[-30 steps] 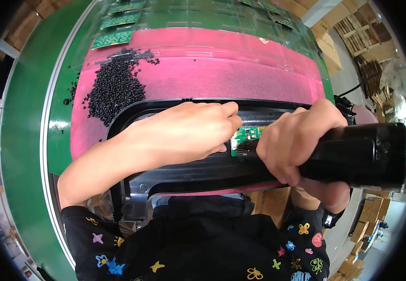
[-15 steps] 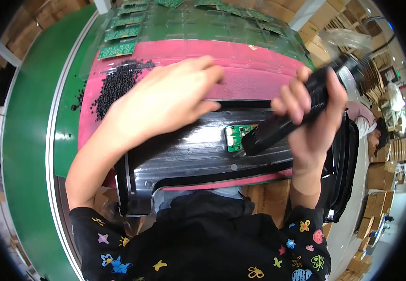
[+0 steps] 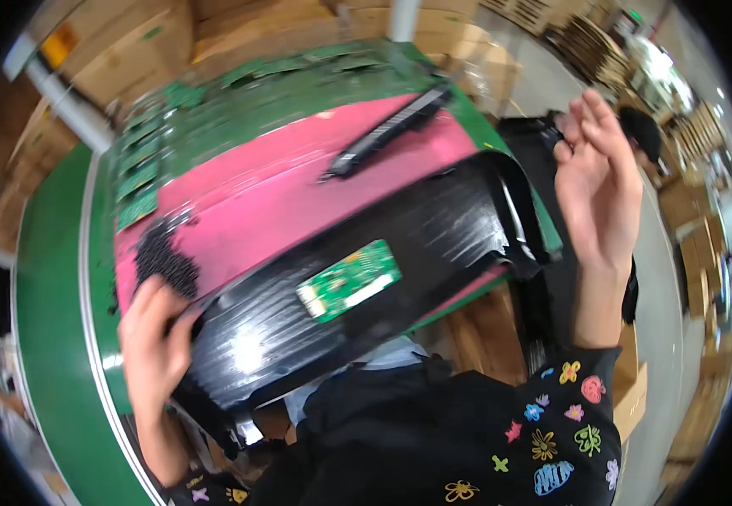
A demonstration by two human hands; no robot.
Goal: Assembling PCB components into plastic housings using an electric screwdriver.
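Green conveyor bench (image 3: 45, 337), pink mat (image 3: 273, 202) on top. Left hand (image 3: 153, 337) gripping left edge of black panel (image 3: 366, 261); green circuit board (image 3: 349, 281) seated at centre. Right hand (image 3: 598, 181) raised, fingers spread, empty. Judged step: repositioning panel; next: steady 2-handed support.

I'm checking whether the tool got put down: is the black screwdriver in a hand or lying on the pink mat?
Lying down. The black screwdriver rests flat on the pink mat, apart from the empty, open right hand.
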